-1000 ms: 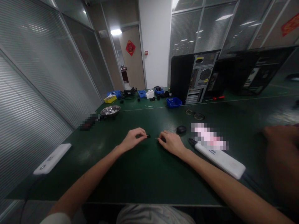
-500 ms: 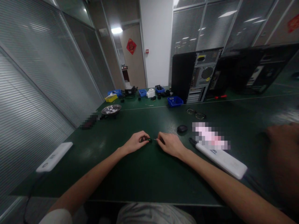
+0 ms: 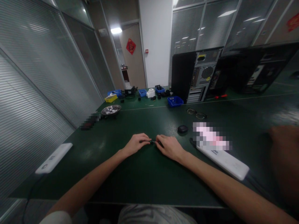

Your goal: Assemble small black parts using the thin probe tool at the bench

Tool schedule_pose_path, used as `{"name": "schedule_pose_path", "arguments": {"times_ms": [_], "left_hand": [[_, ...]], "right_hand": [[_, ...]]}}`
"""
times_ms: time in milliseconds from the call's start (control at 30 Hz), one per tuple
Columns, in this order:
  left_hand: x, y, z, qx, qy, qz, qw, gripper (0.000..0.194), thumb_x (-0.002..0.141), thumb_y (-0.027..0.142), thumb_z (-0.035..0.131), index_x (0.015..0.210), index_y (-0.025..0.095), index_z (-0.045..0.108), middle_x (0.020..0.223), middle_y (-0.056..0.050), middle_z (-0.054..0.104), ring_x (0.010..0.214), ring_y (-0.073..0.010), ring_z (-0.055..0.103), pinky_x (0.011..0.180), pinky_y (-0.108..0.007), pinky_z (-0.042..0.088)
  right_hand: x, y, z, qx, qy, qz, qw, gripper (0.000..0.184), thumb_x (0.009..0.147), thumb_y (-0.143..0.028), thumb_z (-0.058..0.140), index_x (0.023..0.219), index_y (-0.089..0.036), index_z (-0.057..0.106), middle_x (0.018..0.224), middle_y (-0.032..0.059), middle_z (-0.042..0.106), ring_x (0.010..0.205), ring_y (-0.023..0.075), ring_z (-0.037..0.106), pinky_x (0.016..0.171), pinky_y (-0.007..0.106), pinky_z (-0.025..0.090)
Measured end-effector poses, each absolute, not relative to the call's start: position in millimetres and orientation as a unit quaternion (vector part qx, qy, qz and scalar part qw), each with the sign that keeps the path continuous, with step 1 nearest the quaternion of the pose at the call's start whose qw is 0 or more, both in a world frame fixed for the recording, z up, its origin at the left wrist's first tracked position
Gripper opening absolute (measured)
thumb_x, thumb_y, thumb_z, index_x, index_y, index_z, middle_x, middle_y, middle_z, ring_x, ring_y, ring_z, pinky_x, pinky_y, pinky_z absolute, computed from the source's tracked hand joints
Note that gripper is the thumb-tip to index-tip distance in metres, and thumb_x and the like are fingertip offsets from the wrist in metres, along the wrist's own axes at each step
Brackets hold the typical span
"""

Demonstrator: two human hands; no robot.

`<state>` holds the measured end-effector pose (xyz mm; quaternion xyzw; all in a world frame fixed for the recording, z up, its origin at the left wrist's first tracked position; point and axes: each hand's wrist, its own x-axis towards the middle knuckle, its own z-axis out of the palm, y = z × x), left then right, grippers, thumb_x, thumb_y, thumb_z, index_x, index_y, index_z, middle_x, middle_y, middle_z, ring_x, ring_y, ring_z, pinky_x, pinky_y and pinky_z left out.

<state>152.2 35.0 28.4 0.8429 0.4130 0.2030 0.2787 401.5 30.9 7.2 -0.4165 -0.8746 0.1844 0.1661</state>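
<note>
Over the middle of the green table my left hand (image 3: 138, 142) is closed in a pinch on a small black part (image 3: 151, 142), most of it hidden by the fingers. Facing it, my right hand (image 3: 170, 146) has its fingers closed on a thin piece with a silvery tip (image 3: 154, 142). The tip meets the black part in the narrow gap between the two hands; whether it is inside it I cannot tell. The exact kind of either piece is too small to make out. Just beyond the right hand lies a small rounded black case (image 3: 182, 129).
A white power strip (image 3: 223, 161) lies by my right forearm, another white strip (image 3: 54, 158) at the left. Glasses (image 3: 196, 113), a metal bowl (image 3: 111, 110), a blue bin (image 3: 175, 101) and a computer tower (image 3: 196, 76) stand farther back. Another person's blurred hand (image 3: 285, 140) is at right.
The black part and the silvery tip, apart before, now meet between the hands. My left fingers have straightened and turned over the black part, covering more of it.
</note>
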Motion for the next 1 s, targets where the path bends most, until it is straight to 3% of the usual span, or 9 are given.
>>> {"name": "schedule_pose_path", "arguments": {"times_ms": [1000], "left_hand": [[163.1,25.9,31.3,0.88,0.378,0.177,0.226,0.028,0.102,0.03,0.054,0.117,0.022,0.075,0.114,-0.008,0.07,0.103,-0.017,0.066,0.093,-0.033,0.055]], "right_hand": [[398.7,30.2,3.4,-0.391,-0.884,0.178,0.183,0.025,0.108,-0.039,0.04,0.109,-0.023,0.06,0.103,0.0031,0.068,0.081,0.0152,0.063,0.069,0.026,0.036]]}}
